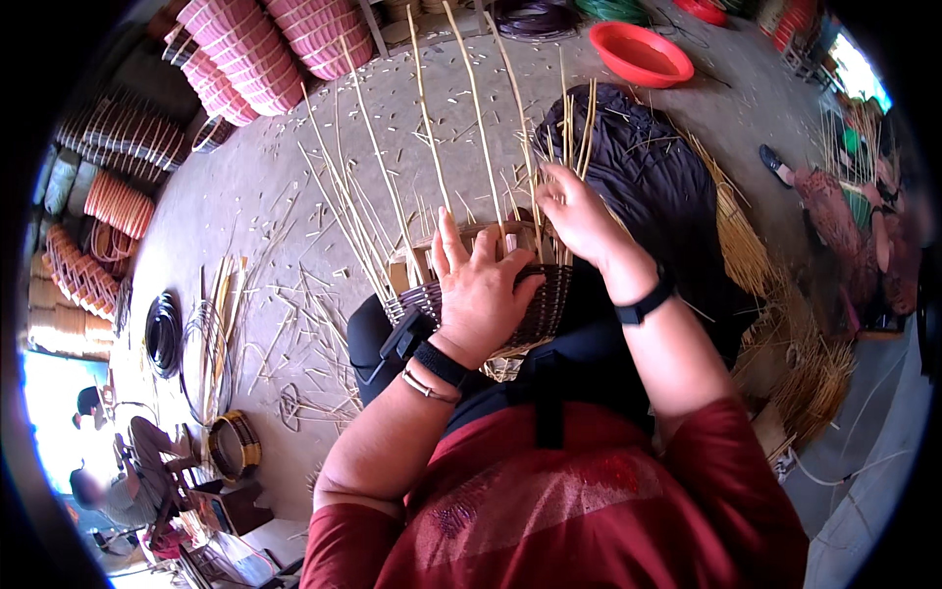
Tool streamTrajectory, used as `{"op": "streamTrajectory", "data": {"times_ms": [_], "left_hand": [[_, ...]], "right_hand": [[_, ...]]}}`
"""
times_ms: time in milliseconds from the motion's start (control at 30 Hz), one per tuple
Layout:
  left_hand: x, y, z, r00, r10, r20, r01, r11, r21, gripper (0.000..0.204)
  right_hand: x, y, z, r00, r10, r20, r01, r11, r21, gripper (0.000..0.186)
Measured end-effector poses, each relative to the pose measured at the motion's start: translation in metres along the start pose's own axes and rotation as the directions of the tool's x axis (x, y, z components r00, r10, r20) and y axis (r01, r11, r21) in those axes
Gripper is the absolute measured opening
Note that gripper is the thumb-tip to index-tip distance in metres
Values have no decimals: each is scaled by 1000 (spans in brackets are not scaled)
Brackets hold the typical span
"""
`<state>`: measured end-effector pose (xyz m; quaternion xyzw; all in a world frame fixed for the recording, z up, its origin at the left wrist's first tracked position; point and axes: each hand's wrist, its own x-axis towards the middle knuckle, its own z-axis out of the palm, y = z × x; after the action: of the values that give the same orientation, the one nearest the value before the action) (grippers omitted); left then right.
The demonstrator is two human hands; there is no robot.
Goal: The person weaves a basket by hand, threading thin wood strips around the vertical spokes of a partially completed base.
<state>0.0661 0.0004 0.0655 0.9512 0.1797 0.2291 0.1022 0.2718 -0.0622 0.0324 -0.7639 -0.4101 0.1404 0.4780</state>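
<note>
Left hand (481,294) is lying spread across the near side of the brown woven basket (547,308) — fingers splayed, basket sitting right under that palm. Right hand (581,218) is curling above the basket's right side, by the pale stakes (475,98) — can't tell if it's pinching one.

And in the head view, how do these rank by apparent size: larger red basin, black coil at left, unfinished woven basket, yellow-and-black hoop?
Largest to smallest:
1. Unfinished woven basket
2. Larger red basin
3. Black coil and yellow-and-black hoop: they look too alike to rank.
</note>
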Motion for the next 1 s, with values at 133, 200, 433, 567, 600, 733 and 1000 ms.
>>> {"op": "streamTrajectory", "data": {"times_ms": [133,200,433,567,600,733,1000], "left_hand": [[-1,8,4,999,-30,10,30,999,11,33],[3,12,8,1000,-31,5,31,999,20,33],[0,12,1,999,-51,12,51,998,27,33],[11,10,5,994,-105,7,104,994,46,38],[18,15,5,986,-150,70,146,988,51,41],[26,16,16,988,-152,2,151,987,49,40],[-22,-116,-23,929,-366,-52,217,653,-725,24]], "right_hand": [[-39,-33,-3,994,-9,-106,-23,954,-300,42],[-27,-37,-2,990,107,-94,-137,904,-406,42],[5,-18,-17,878,354,323,-478,615,627,46],[-53,15,-36,833,537,134,-392,400,828,28],[-72,41,-35,800,577,166,-407,319,856,28],[-124,43,-26,792,594,137,-316,208,926,30],[-81,-160,3,884,-425,193,212,733,646,41]]}}
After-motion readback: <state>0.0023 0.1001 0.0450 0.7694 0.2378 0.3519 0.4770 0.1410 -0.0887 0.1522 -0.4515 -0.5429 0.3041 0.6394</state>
